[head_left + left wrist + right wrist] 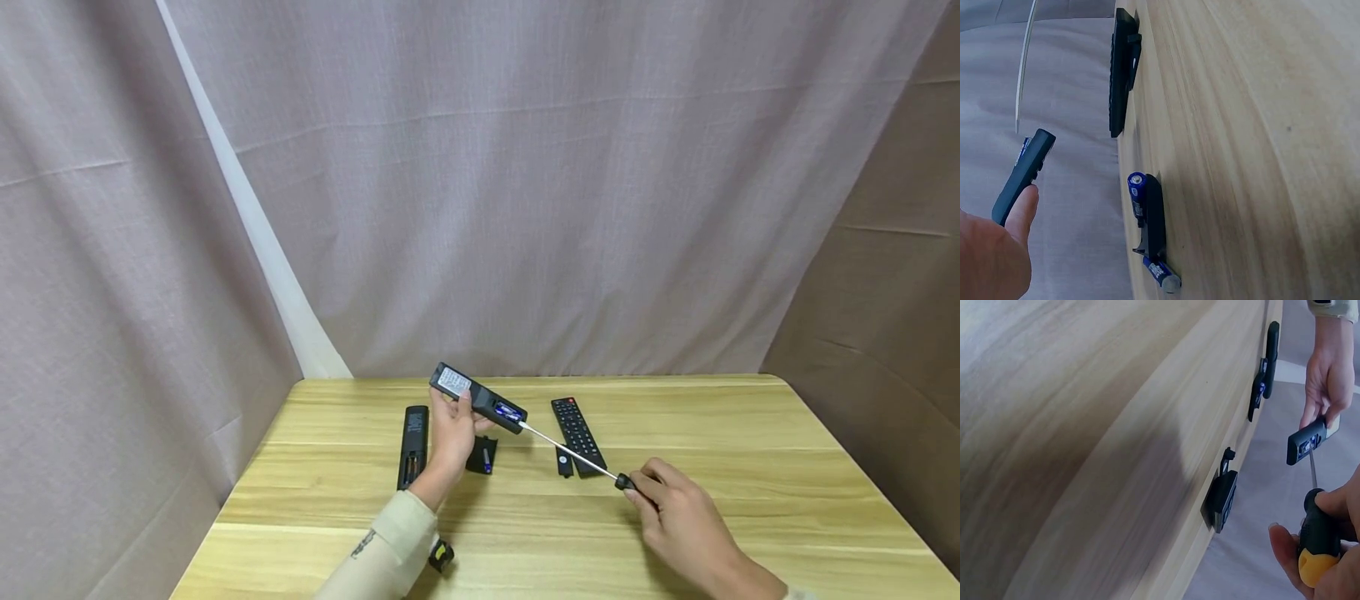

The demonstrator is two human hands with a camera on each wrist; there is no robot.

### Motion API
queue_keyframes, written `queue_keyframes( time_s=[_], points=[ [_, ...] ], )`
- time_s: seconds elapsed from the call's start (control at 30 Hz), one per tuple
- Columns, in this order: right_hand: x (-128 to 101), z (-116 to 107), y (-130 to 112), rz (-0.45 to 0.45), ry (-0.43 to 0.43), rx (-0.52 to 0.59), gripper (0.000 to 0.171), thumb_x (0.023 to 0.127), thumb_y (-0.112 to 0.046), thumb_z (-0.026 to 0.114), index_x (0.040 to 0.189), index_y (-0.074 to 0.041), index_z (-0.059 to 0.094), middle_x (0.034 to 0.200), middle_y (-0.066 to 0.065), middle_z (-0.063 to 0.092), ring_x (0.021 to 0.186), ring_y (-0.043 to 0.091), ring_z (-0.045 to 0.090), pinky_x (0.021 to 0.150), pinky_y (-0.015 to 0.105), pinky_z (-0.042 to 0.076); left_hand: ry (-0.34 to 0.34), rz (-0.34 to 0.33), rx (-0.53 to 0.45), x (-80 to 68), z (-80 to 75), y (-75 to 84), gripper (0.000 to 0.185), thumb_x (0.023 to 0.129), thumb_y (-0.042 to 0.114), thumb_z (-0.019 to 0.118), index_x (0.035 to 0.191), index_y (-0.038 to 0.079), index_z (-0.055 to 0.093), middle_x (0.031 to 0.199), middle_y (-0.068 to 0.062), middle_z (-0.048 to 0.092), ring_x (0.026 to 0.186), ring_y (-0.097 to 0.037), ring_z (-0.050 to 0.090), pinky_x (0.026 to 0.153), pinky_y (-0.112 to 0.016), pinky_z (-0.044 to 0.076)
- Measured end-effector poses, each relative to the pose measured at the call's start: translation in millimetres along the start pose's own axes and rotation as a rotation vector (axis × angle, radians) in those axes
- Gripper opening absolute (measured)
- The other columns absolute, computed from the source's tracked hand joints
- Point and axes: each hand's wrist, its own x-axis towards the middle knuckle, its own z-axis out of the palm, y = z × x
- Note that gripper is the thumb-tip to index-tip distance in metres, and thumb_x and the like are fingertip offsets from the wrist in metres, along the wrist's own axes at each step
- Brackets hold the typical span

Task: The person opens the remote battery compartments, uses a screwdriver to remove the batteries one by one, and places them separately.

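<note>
My left hand (452, 437) grips a black remote control (482, 402) above the table, its back turned up. Its battery compartment is uncovered, and blue batteries (509, 412) show inside. In my right hand (684, 517) is a screwdriver, held by its black and yellow handle (1319, 525). The long metal shaft (570, 452) points at the compartment end of the remote. A small gap shows between tip and remote in the left wrist view; the head view cannot settle contact. Part of the remote is hidden behind my left fingers.
A second remote (415, 425) lies at left with its compartment uncovered. Near it, a dark piece (1155, 212) has blue batteries (1137, 190) by it. At right, a remote (577, 429) lies buttons up beside a small black cover (564, 461). A curtain (525, 208) hangs behind the table.
</note>
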Motion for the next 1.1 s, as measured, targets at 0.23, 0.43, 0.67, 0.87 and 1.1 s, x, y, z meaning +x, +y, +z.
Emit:
queue_keyframes(
  time_s=[0.23,0.43,0.67,0.87,1.1],
  points=[
    [1.8,-0.7,1.5,0.035,-0.022,-0.028,0.018,0.079,0.002,0.088,0.093,-0.007,0.082,0.088,-0.010,0.062,0.074,-0.006,0.049,0.054,0.017,0.050,-0.023,0.009,0.001,-0.3,-3.0,-1.6,0.030,0.115,0.007,0.041,0.143,0.005,0.030,0.114,-0.035,0.070,0.085,-0.029,0.081,0.082,-0.042,0.072],
    [4.4,0.5,-0.8,0.031,-0.029,-0.029,0.017,0.078,0.002,0.088,0.093,-0.005,0.083,0.088,-0.009,0.063,0.075,-0.005,0.050,0.055,0.017,0.052,-0.058,0.009,0.021,-0.6,-2.0,-0.5,0.032,0.115,0.010,0.041,0.145,0.007,0.030,0.118,-0.035,0.070,0.090,-0.034,0.082,0.083,-0.043,0.072],
    [2.2,0.4,-1.1,0.043,-0.026,-0.033,0.017,0.078,0.002,0.088,0.092,-0.005,0.083,0.087,-0.010,0.061,0.076,-0.005,0.049,0.056,0.017,0.051,-0.068,0.005,0.075,-0.2,1.5,-1.6,0.032,0.115,0.009,0.040,0.146,0.006,0.030,0.120,-0.037,0.069,0.096,-0.042,0.081,0.084,-0.042,0.072],
    [-1.4,1.9,0.0,0.048,-0.035,-0.043,0.015,0.079,0.001,0.088,0.090,-0.008,0.081,0.087,-0.011,0.059,0.076,-0.004,0.046,0.056,0.017,0.046,-0.072,0.019,0.193,-1.1,4.3,-1.2,0.036,0.115,0.010,0.043,0.149,0.006,0.032,0.125,-0.036,0.068,0.101,-0.042,0.079,0.087,-0.045,0.071],
    [-3.7,2.6,-0.7,0.026,-0.008,-0.050,0.016,0.078,0.000,0.089,0.088,-0.008,0.081,0.087,-0.011,0.059,0.077,-0.004,0.047,0.058,0.017,0.048,-0.076,0.052,0.298,0.2,2.8,-2.3,0.034,0.115,0.012,0.044,0.148,0.007,0.034,0.121,-0.033,0.071,0.093,-0.037,0.081,0.085,-0.052,0.071]
  ],
)
